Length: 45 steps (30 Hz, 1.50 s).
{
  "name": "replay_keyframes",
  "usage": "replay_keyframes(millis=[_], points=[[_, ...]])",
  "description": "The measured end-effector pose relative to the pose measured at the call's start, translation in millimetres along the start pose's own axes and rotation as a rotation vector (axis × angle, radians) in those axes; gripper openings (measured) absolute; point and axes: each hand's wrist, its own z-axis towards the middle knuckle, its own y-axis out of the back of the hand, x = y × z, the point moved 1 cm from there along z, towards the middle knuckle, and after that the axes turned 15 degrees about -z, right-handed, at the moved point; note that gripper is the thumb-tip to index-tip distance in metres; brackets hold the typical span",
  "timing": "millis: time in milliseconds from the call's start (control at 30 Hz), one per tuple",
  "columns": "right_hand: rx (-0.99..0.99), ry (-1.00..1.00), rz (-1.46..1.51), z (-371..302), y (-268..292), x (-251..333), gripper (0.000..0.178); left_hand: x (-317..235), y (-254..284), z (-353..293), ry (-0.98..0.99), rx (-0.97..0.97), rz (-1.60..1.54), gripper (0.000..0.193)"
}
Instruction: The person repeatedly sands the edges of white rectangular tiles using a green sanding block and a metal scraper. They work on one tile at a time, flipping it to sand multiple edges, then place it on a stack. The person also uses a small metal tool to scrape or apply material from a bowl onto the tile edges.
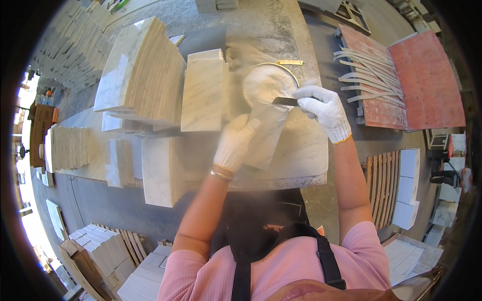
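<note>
My left hand (pixel 233 144), in a white knit glove, grips the left edge of a grey-veined marble tile (pixel 266 143), which tilts over the worktable. My gloved right hand (pixel 323 113) is closed around a scraper with a dark flat blade (pixel 284 101). The blade lies across the tile's far end, close to the near rim of a round tub (pixel 296 79). White powder or paste (pixel 268 83) fills the tub; which of the two I cannot tell. The scraper's handle is mostly hidden in my fingers.
Stacks of marble tiles stand left of my hands: a tall stack (pixel 135 75), a middle one (pixel 203 93) and a nearer one (pixel 160 170). A yellow strip (pixel 290 62) lies beyond the tub. Off to the right are red boards (pixel 427 80) with pale strips (pixel 371 75) and a wooden pallet (pixel 382 188).
</note>
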Motion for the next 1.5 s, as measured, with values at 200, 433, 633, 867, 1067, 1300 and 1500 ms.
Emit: replay_keyframes(millis=[200,433,633,867,1067,1300,1500], points=[[-0.064,0.072,0.105,0.0,10.1,-6.1,0.021,0.6,2.9,3.4,0.059,0.009,-0.048,0.035],[-0.271,0.232,-0.506,14.3,-13.8,-31.4,0.022,-6.1,1.9,-1.5,0.065,0.044,-0.009,0.035],[-0.294,0.213,-0.482,-0.8,-7.2,-23.6,0.028,-3.3,1.3,-1.7,0.019,0.010,-0.039,0.042],[-0.557,-0.075,-0.208,11.8,24.1,-71.4,0.057,6.0,6.6,3.9,0.025,0.015,-0.044,0.039],[-0.346,0.011,-0.137,51.2,4.3,-96.3,0.062,4.1,10.0,3.3,0.063,0.025,-0.047,0.040],[-0.229,0.063,0.129,22.3,14.0,-61.4,0.033,1.7,6.6,2.0,0.006,0.002,0.017,0.043],[-0.116,0.177,0.074,-17.3,24.9,-25.8,0.046,-1.4,4.7,0.4,0.041,0.019,-0.013,0.042]])
